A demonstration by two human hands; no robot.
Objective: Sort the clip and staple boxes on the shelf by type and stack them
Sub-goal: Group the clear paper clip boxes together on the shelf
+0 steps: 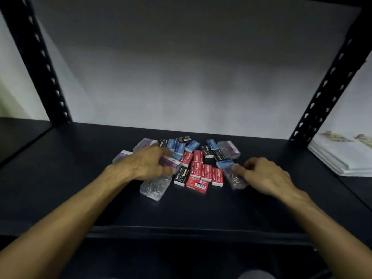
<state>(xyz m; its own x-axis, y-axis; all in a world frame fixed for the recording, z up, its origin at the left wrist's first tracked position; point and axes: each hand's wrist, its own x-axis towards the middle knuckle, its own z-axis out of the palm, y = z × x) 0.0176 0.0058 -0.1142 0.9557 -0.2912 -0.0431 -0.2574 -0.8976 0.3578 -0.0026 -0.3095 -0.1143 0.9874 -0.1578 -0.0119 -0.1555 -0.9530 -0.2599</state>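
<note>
Gripping clear clip boxes, both hands (left, right) flank red staple boxes.

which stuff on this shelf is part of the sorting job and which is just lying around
Part of the job:
- red staple boxes
- blue boxes
- black staple boxes
- clear clip boxes, one gripped by the left hand, one pinched by the right hand

Just lying about:
- stack of white papers, off to the right of the shelf

"10 Staples" legible on red boxes and black box.
</note>
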